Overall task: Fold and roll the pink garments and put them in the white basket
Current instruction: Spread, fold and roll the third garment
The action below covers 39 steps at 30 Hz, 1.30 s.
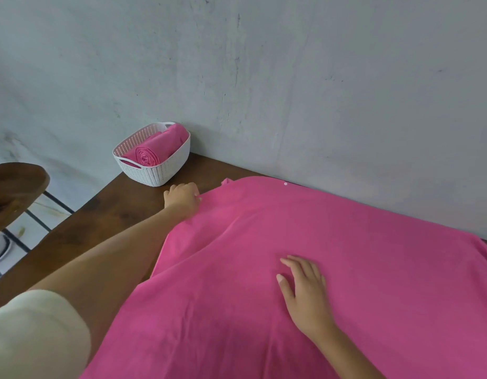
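Note:
A large pink garment (360, 263) lies spread over most of the brown table (111, 214). My left hand (182, 198) is at the garment's far left edge, fingers closed on the cloth. My right hand (302, 291) rests flat on the middle of the garment, fingers apart, holding nothing. The white basket (160, 173) stands at the table's far left corner against the wall. A rolled pink garment (152, 153) lies inside it, with its spiral end facing me.
A grey wall (264, 77) runs along the table's far side. A round wooden stool (15, 192) with black metal legs stands left of the table. Bare wood shows between the basket and the garment's left edge.

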Tool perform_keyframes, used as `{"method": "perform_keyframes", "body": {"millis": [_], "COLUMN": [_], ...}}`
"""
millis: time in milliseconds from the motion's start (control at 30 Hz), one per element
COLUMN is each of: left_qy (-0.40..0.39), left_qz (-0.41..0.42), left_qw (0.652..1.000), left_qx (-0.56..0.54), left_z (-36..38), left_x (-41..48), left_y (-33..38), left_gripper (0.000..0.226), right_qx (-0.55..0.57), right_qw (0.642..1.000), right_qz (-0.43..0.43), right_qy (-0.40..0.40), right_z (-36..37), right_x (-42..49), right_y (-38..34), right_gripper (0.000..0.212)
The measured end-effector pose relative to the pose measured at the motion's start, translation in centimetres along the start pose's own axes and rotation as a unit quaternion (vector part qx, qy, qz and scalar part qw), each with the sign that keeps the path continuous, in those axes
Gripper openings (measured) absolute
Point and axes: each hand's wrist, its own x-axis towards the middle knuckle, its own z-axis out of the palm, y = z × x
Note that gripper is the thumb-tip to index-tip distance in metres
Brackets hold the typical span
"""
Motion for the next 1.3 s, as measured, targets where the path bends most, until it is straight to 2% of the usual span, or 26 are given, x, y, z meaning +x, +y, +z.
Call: {"method": "perform_keyframes", "body": {"millis": [133,233,300,433,567,733,867,967,1067,1167,1233,1300], "left_qy": [0.054,0.121,0.153,0.154,0.126,0.075,0.062,0.032,-0.004,-0.037,-0.05,-0.064], "left_qz": [0.063,0.159,0.217,0.311,0.341,0.26,0.07,-0.029,-0.077,-0.131,-0.152,-0.142], "left_qw": [0.996,0.979,0.964,0.937,0.931,0.957,0.969,0.965,0.96,0.937,0.926,0.933], "left_qx": [-0.016,-0.045,-0.035,-0.028,-0.024,-0.099,-0.23,-0.259,-0.268,-0.321,-0.342,-0.325], "left_z": [-0.3,-0.7,-0.5,1.7,4.7,5.8,4.8,3.9,2.9,2.4,2.4,2.6], "left_x": [-0.5,-2.7,-4.6,-8.3,-10.8,-11.5,-10.8,-9.0,-7.0,-5.1,-4.0,-3.3], "left_y": [0.9,2.2,3.2,4.9,5.3,4.5,5.4,6.6,8.2,9.4,9.7,9.7], "left_gripper": [0.008,0.004,0.008,0.004,0.012,0.015,0.023,0.037,0.049,0.055,0.055,0.05], "right_qx": [0.005,0.002,0.01,0.038,0.053,0.078,0.065,0.045,0.005,0.069,0.113,0.137], "right_qw": [1.0,0.999,0.998,0.996,0.995,0.994,0.993,0.993,0.99,0.978,0.972,0.974], "right_qz": [-0.021,-0.049,-0.06,-0.078,-0.09,-0.075,-0.087,-0.069,-0.015,0.056,0.079,0.084], "right_qy": [-0.006,-0.007,-0.008,0.013,0.009,-0.028,-0.053,-0.079,-0.137,-0.19,-0.19,-0.158], "right_z": [-0.8,-1.8,-2.4,-2.9,-2.7,-1.1,0.2,0.8,1.6,2.5,2.6,2.2], "right_x": [2.6,4.9,6.7,10.8,14.4,18.4,22.0,24.9,27.3,28.4,28.6,28.3], "right_y": [0.7,1.3,1.6,1.4,0.4,-0.5,-0.8,-1.8,-2.8,-3.3,-3.6,-3.6], "right_gripper": [0.035,0.044,0.037,0.03,0.03,0.031,0.028,0.033,0.048,0.053,0.048,0.032]}}
